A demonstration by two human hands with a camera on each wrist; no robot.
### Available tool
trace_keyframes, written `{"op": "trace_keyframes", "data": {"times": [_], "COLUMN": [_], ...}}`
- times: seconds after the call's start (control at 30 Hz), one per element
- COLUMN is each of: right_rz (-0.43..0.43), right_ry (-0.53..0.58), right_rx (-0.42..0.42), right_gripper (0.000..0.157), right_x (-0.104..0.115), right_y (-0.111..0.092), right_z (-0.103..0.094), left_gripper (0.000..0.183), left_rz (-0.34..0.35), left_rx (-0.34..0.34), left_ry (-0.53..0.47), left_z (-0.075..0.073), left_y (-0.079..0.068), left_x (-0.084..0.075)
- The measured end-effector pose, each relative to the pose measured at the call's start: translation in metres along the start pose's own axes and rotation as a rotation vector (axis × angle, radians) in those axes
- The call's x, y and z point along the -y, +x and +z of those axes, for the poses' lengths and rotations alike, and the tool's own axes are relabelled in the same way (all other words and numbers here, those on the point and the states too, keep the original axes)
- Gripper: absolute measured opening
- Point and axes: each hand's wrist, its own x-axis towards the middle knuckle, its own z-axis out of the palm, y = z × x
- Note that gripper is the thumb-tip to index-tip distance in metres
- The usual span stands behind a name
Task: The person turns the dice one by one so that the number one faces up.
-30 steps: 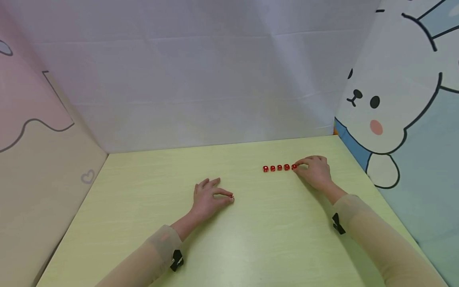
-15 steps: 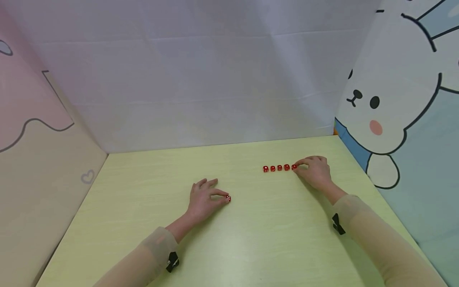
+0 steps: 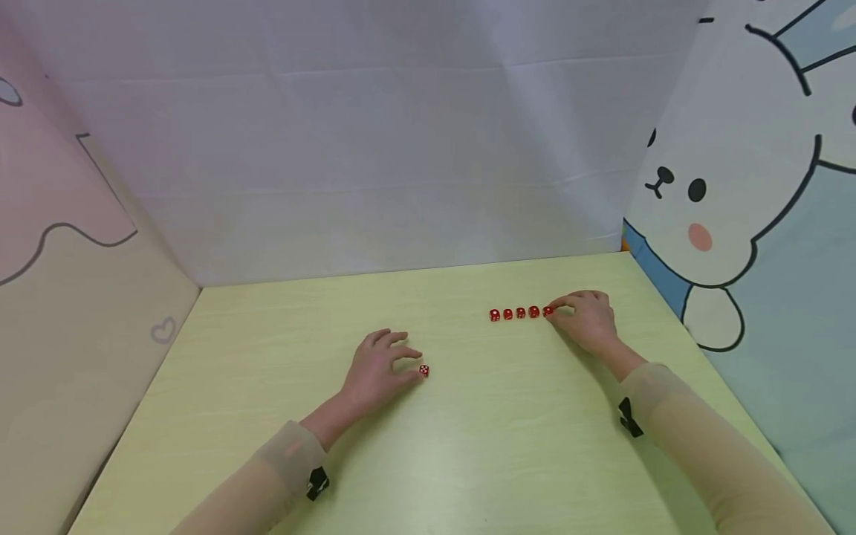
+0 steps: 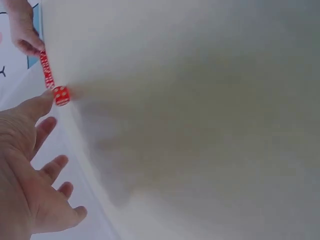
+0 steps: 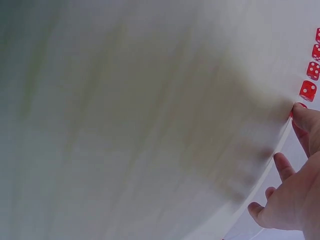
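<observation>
My left hand (image 3: 380, 371) has its thumb and index finger spread apart. A red die (image 3: 424, 371) with white pips lies on the table at the thumb tip; the left wrist view shows the index finger away from this die (image 4: 61, 96). Farther back on the right, several red dice (image 3: 520, 313) stand in a row with small gaps. My right hand (image 3: 585, 321) pinches the die (image 3: 548, 311) at the row's right end between thumb and index finger. In the right wrist view the thumb (image 5: 302, 116) mostly hides that die.
The pale yellow-green table (image 3: 301, 319) meets a white cloth wall (image 3: 401, 186) at the back. A pink and beige panel (image 3: 80, 312) borders the left side. On the right stands a panel with a cartoon animal (image 3: 735, 186).
My left hand, pinching its die, shifted slightly left; then its index finger lifted off and the die was let go. The right hand keeps its place at the row's end.
</observation>
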Motion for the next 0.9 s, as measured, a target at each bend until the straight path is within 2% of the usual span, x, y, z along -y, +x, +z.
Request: {"op": "trace_keyframes", "data": {"times": [0.13,0.33,0.9], "right_rz": [-0.001,-0.002,-0.003], "right_ry": [-0.002,0.000,-0.001], "right_rx": [-0.003,0.007,0.011], "right_gripper": [0.030,0.030,0.030], "right_x": [0.001,0.000,0.000], "right_y": [-0.001,-0.002,-0.001], "right_z": [0.000,0.000,0.001], "left_gripper": [0.026,0.023,0.015], "left_rz": [0.053,0.072,0.092], "left_rx": [0.032,0.112,0.148], "left_ry": [0.075,0.102,0.159], "left_z": [-0.006,-0.008,-0.005], "left_y": [0.005,0.009,0.015], "left_x": [-0.002,-0.006,-0.013]}}
